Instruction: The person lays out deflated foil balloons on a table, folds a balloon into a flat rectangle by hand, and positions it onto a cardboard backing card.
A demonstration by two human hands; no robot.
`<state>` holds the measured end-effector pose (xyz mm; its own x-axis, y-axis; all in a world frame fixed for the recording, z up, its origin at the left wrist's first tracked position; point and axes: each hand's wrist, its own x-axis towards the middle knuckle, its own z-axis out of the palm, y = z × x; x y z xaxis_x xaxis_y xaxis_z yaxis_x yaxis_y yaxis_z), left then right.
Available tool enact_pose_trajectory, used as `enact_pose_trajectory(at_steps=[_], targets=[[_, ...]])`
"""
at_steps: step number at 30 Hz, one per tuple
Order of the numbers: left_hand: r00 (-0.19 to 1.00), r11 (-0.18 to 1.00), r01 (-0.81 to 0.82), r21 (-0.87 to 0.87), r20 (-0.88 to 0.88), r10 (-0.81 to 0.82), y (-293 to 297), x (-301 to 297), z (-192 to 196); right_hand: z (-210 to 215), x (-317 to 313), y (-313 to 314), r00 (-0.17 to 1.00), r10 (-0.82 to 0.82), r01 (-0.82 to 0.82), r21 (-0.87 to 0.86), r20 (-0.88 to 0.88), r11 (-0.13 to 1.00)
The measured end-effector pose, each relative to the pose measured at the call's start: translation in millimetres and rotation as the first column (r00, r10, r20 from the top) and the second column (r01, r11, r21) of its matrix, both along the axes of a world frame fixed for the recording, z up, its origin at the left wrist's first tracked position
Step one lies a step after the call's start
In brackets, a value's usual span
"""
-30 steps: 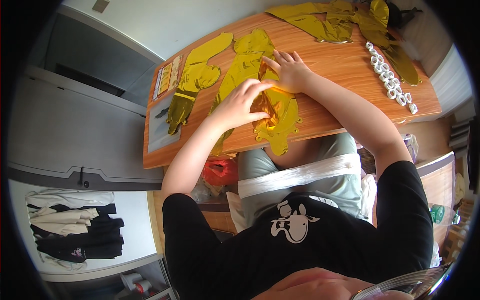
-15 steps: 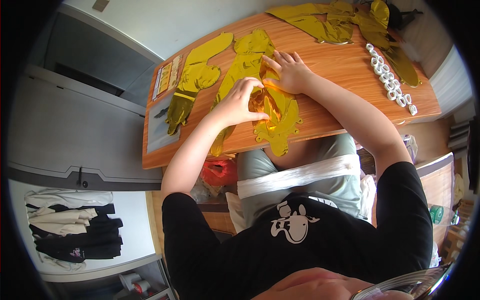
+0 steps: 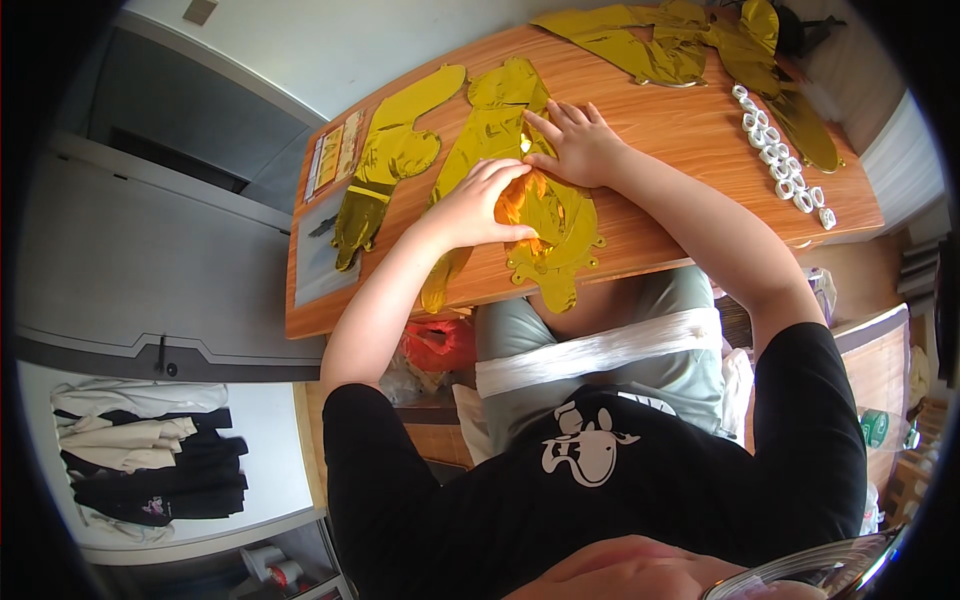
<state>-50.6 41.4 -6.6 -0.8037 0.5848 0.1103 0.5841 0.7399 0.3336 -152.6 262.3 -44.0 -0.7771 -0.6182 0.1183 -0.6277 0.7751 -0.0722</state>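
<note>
A flat gold foil balloon (image 3: 560,235), with small tabs along its near end, lies on the wooden table in front of me. My left hand (image 3: 478,205) rests on it in a wide C, thumb well apart from the fingers, and the crinkled foil between them glints orange. Beyond it, my right hand (image 3: 577,146) lies palm down with its fingers spread over the foil's right side. The fingertips of the left hand come close to the right thumb. Neither hand grips anything that I can see; the palms hide part of the foil.
Another gold foil balloon (image 3: 400,135) lies to the left, beside a printed sheet (image 3: 334,155). More gold foil (image 3: 640,42) covers the far right of the table (image 3: 680,150). Several small white rolls (image 3: 775,160) stand in rows at the right. A red bag (image 3: 438,345) is below the near edge.
My left fingers have flattened slightly onto the foil, and the orange glints between thumb and fingers have shrunk. My right hand stays nearly in place.
</note>
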Motion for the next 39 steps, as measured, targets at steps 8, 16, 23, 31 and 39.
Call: enact_pose_trajectory(at_steps=[8, 16, 23, 31, 39], targets=[[1.0, 0.991, -0.005, -0.134, -0.028, 0.001, -1, -4, 1, -2, -1, 1, 1.0, 0.004, -0.004, 0.002, -0.005, 1.0], [0.997, 0.996, -0.045, -0.08, -0.068, 0.04, -3, -9, -10, 1, 1, 0, 1.0, 0.006, -0.006, 0.002, -0.006, 1.0], [0.981, 0.984, -0.135, -0.118, -0.155, 0.116, -5, -10, -21, 2, 2, -1, 1.0, 0.012, -0.012, -0.001, -0.003, 1.0], [0.988, 0.984, -0.112, -0.138, -0.125, 0.094, 1, -11, -19, 3, 2, 0, 1.0, 0.0, 0.0, 0.004, 0.0, 1.0], [0.986, 0.962, -0.129, -0.24, -0.135, 0.099, -3, -12, -21, 4, 2, -1, 1.0, -0.001, 0.001, 0.004, 0.013, 1.0]])
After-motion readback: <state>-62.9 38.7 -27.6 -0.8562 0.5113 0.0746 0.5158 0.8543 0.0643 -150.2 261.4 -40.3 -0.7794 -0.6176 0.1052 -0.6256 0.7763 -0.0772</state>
